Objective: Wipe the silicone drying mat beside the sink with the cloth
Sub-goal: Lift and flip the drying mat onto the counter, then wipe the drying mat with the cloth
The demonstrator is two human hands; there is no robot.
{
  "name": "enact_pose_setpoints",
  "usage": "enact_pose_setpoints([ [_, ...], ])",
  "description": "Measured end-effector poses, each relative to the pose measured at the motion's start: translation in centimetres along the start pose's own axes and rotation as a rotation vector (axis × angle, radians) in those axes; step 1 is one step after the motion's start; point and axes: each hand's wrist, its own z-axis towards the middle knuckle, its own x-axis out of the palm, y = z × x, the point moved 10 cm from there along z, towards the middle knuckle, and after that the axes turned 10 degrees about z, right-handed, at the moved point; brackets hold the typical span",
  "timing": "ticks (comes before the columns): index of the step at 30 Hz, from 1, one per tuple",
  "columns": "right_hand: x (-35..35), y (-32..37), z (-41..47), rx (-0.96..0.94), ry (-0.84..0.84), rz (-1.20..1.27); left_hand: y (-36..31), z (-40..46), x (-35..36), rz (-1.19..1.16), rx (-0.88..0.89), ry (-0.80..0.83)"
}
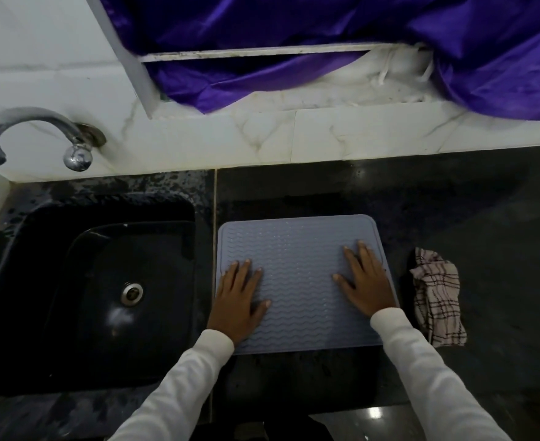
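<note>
A shiny metal tap (23, 132) curves out from the white marble wall (262, 138) above a black sink (87, 297) with a round silver drain (132, 293), set in a dark stone counter (485, 233), and a purple curtain (326, 33) hangs over the window ledge (326, 100).

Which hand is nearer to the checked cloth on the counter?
The right hand. It lies flat on the mat near its right edge, just left of the cloth but apart from it. The left hand rests at the mat's left edge, by the sink.

Bare counter (501, 249) — cloth (437, 300) beside mat (297, 249)
</note>
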Motion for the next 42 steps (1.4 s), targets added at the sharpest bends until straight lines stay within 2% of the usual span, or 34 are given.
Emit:
enact_pose_setpoints([
  [8, -0.4, 0.1, -0.2, -0.022, -0.007, 0.058, 0.0, -0.3, 0.1, -0.017, -0.008, -0.002],
  [11, -4.6, -0.2, -0.8, -0.056, -0.213, 0.14, 0.1, -0.2, 0.0, -0.043, -0.006, -0.004],
  [13, -9.1, -1.9, -2.2, -0.008, -0.415, 0.052, 0.2, -0.2, -0.1, -0.059, -0.007, -0.01],
  [15, -12.5, -4.4, -4.0, 0.122, -0.546, -0.078, 0.3, -0.2, -0.2, -0.068, -0.006, -0.02],
  [16, -13.0, -6.0, -4.7, 0.209, -0.543, -0.109, 0.3, -0.1, -0.3, -0.076, -0.004, -0.025],
  [19, -11.0, -9.9, -6.2, 0.398, -0.36, -0.104, 0.2, -0.1, -0.6, -0.089, -0.003, -0.033],
  [21, -10.3, -10.7, -6.4, 0.375, -0.327, -0.061, 0.4, -0.1, -1.0, -0.115, -0.026, -0.049],
  [25, -12.5, -10.1, -6.2, 0.32, -0.424, 0.181, 2.6, -0.1, -2.9, -0.228, -0.22, -0.121],
  [29, -14.5, -6.3, -7.1, 0.409, -0.501, 0.623, 6.0, 0.6, -3.4, -0.309, -0.45, -0.122],
  [34, -11.8, 0.2, -6.2, 0.424, -0.241, 1.177, 9.0, 1.8, -3.1, -0.664, -0.78, -0.064],
  [37, -9.4, 6.1, -5.1, 0.348, -0.114, 1.408, 10.3, 2.3, -2.5, -0.735, -0.865, -0.016],
  [39, -7.2, 9.4, -3.9, 0.311, -0.044, 1.488, 10.8, 3.0, -2.0, -0.73, -0.855, 0.011],
  [42, -5.3, 11.7, -1.2, 0.289, -0.099, 1.272, 10.9, 4.5, -2.7, -0.549, -0.761, 0.016],
])
